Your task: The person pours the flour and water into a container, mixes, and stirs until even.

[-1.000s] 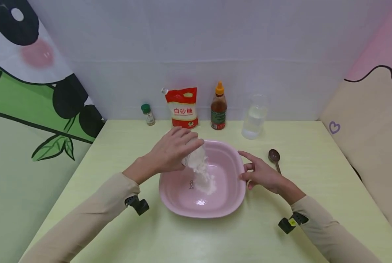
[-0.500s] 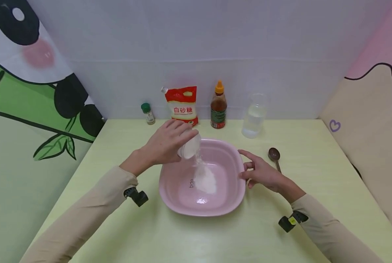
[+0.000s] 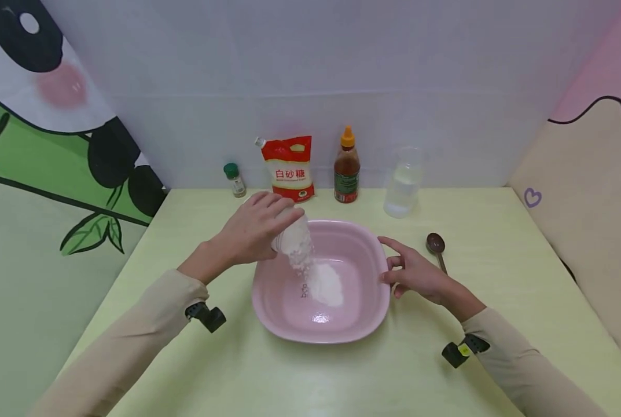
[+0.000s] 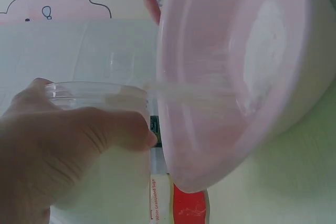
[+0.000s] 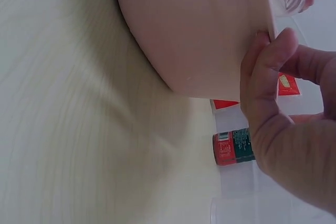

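Note:
A pink basin (image 3: 289, 318) stands on the table, a patch of white powder (image 3: 326, 285) on its floor. Over its left rim my left hand (image 3: 253, 226) grips a clear jar (image 3: 293, 236), tilted with its mouth toward the basin. White powder falls from the jar in the head view; in the left wrist view it shows as a blurred streak. My right hand (image 3: 419, 272) pinches the basin's right rim between thumb and fingers, which the right wrist view shows close up (image 5: 283, 98).
Along the back stand a small green-capped shaker (image 3: 234, 179), a red and white sugar pouch (image 3: 291, 169), a sauce bottle (image 3: 346, 174) with an orange cap, and a clear container of liquid (image 3: 403, 184). A brown spoon (image 3: 436, 246) lies right of my right hand.
My left hand has moved left with the tilted jar, nearer the basin's left rim. The powder patch on the basin floor has grown. My right hand stays on the rim.

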Tool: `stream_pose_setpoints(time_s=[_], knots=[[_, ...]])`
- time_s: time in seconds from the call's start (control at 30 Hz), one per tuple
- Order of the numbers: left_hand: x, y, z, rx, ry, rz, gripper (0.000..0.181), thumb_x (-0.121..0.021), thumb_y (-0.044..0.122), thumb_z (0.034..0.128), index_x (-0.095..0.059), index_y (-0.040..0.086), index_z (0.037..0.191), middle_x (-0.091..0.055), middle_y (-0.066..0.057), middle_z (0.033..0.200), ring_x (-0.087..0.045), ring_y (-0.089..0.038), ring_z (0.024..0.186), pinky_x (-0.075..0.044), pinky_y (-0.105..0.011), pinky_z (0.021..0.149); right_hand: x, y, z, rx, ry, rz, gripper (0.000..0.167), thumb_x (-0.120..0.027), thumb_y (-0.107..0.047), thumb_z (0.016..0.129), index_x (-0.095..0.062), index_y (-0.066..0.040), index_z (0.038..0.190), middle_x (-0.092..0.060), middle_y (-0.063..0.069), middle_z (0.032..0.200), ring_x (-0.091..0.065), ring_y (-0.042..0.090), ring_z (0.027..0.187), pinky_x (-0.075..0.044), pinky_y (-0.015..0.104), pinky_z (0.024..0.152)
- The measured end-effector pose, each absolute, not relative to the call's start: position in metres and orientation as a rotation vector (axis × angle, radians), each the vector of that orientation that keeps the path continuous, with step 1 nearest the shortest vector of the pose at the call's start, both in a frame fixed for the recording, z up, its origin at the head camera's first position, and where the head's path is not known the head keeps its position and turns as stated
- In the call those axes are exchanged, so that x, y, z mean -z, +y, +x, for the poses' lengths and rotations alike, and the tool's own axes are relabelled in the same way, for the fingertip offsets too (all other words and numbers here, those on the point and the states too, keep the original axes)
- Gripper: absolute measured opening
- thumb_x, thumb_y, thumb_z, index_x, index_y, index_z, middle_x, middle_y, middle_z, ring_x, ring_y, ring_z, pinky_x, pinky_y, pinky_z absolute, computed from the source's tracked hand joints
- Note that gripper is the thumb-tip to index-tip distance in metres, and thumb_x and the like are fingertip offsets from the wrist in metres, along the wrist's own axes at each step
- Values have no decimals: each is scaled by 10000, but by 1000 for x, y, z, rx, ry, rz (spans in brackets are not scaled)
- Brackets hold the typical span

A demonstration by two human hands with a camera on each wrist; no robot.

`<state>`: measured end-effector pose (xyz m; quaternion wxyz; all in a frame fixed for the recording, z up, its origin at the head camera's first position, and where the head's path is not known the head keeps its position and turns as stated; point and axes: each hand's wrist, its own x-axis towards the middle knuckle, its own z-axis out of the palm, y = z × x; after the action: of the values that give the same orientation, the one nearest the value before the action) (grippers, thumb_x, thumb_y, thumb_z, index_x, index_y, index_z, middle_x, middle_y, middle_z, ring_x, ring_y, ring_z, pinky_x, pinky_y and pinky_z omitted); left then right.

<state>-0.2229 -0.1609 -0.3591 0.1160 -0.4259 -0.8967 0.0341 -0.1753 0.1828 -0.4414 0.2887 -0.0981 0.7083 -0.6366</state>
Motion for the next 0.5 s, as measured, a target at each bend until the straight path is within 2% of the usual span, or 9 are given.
stream_pose_setpoints(time_s=[0.5], knots=[[353, -154, -211, -125, -2620, -1293, 888, -944, 349, 585, -539, 171, 1355, -603, -113, 1338, -524, -324, 1252, -422, -557, 1087, 441, 184, -176, 1696, 1891, -251, 877, -631, 16, 896, -125, -113, 1600, -640, 60, 889, -650, 143, 679, -545, 254, 539]])
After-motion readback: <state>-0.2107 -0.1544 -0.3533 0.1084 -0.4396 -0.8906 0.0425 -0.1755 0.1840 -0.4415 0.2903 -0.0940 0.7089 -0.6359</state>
